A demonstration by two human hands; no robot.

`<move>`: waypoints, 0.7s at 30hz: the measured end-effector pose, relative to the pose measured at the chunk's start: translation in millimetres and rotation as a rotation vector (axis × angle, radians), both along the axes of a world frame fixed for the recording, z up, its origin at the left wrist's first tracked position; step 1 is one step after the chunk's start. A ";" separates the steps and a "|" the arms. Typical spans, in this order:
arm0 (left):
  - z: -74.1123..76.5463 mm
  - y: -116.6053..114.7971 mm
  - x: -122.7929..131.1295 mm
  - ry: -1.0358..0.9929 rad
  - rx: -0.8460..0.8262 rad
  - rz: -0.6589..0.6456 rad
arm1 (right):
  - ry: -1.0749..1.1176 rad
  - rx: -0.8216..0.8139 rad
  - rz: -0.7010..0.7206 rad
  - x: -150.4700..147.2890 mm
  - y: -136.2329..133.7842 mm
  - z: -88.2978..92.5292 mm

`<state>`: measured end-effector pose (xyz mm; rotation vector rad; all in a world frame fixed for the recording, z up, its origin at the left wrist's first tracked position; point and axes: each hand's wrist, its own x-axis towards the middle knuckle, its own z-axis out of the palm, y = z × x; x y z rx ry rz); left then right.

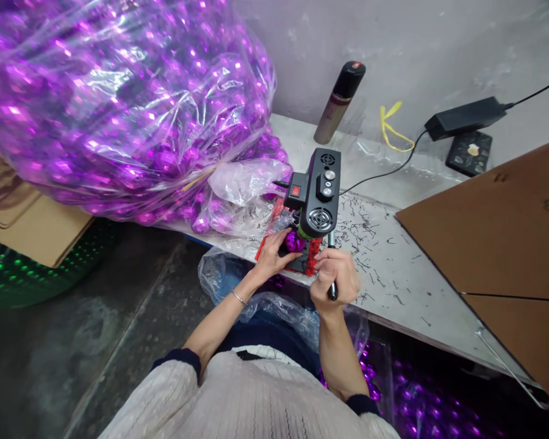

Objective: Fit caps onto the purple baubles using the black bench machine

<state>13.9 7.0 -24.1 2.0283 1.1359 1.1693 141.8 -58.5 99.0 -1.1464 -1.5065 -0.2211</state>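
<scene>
My left hand [273,254] has its fingers and thumb closed around a shiny purple ball [294,241], which sits under the head of a small black bench press machine [321,195]. My right hand [336,277] is wrapped round the black-handled lever [332,291] on the machine's near right side. A red switch shows on the black box at the machine's left. Red material [313,256] edges the dark base beside the ball. The underside of the machine's head, where it meets the ball, is partly hidden.
A huge clear bag of purple balls [132,116] fills the left. Thin dark bits litter the white table [384,256]. Behind are a dark-capped bottle [339,100], a yellow tie [387,128] and a power adapter [466,117]. Cardboard [494,231] stands right; more purple balls [430,396] lie below.
</scene>
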 end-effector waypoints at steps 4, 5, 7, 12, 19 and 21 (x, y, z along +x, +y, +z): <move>-1.2 -1.6 -0.1 0.009 -0.020 0.010 | 0.001 0.101 0.004 -1.5 4.7 -26.7; -1.4 -1.8 -0.1 0.009 -0.026 0.013 | 0.003 0.119 0.001 -1.9 6.1 -32.1; -1.8 -2.0 0.1 0.006 -0.030 0.015 | 0.019 0.141 -0.002 -2.6 8.4 -40.1; -2.5 -1.6 -0.3 -0.005 -0.015 0.002 | 0.044 0.164 -0.032 -4.5 11.1 -48.9; -0.9 -0.9 -0.3 -0.010 0.021 -0.001 | 0.043 0.182 -0.045 -4.4 14.8 -55.5; 0.2 -1.2 -0.3 -0.018 0.028 -0.003 | 0.043 0.197 -0.029 -4.1 16.3 -57.6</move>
